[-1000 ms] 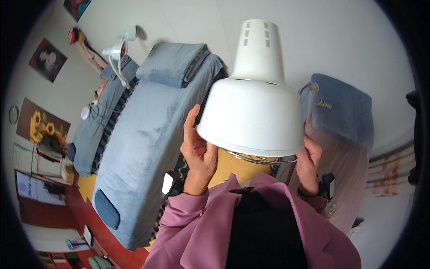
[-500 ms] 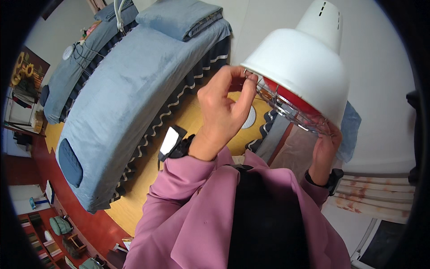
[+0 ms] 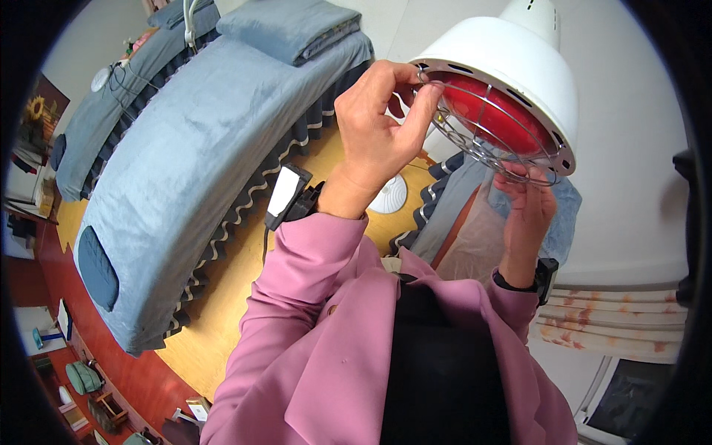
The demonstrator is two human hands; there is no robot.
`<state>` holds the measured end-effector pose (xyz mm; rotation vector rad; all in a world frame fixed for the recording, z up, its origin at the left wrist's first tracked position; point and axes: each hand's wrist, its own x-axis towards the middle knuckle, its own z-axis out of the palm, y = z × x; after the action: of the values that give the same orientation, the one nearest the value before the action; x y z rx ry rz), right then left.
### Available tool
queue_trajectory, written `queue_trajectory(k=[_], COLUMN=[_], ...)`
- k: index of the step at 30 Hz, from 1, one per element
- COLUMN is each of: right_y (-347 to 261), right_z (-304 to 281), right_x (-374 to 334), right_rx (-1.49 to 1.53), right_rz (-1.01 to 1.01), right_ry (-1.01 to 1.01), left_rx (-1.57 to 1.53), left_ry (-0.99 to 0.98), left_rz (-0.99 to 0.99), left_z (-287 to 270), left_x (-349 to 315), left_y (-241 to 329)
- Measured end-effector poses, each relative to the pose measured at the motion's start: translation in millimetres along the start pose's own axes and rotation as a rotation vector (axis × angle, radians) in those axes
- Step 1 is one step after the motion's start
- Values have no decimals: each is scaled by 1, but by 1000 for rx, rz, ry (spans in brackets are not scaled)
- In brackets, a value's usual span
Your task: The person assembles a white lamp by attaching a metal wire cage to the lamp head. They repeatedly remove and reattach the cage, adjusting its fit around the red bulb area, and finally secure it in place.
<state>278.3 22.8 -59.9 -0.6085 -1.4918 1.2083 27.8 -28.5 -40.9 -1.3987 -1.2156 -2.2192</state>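
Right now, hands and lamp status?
Left hand pinching wire guard, left edge; right hand at right edge. Lamp tilted, red bulb showing. Blue bed off left, seemingly not blocking.

Pretty bright, soft light overall, with the white lampshade (image 3: 489, 55) nearly washing out up and right of the left fingers (image 3: 421, 111). Faint shadow on the wall (image 3: 630, 111) right of the right fingers (image 3: 538, 199); fisheye blacks out the corners.

1 head-worn fisheye, looking down close.
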Motion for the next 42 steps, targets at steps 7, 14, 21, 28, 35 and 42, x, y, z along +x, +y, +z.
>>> queue_trajectory(k=[7, 14, 21, 28, 35, 42], right_y=[23, 6, -69, -90, -97, -84], right_z=[-11, -19, 2, 35, 52, 64], right_x=[6, 11, 2, -12, -12, -22], right_rx=[26, -290, -556, -289, -505, -406], right_rz=[-90, -31, 30, -198, -362, -7], right_ry=[36, -222, -543, -379, -539, -745], left_rx=[49, 92, -71, -57, -218, -59], left_ry=[-112, -203, -448, -596, -457, -382], left_rz=[115, -88, -418, -422, -470, -551], left_z=[-1, -11, -26, -42, -56, -85], left_x=[4, 2, 24, 24, -7, -23], left_y=[2, 4, 15, 26, 32, 64])
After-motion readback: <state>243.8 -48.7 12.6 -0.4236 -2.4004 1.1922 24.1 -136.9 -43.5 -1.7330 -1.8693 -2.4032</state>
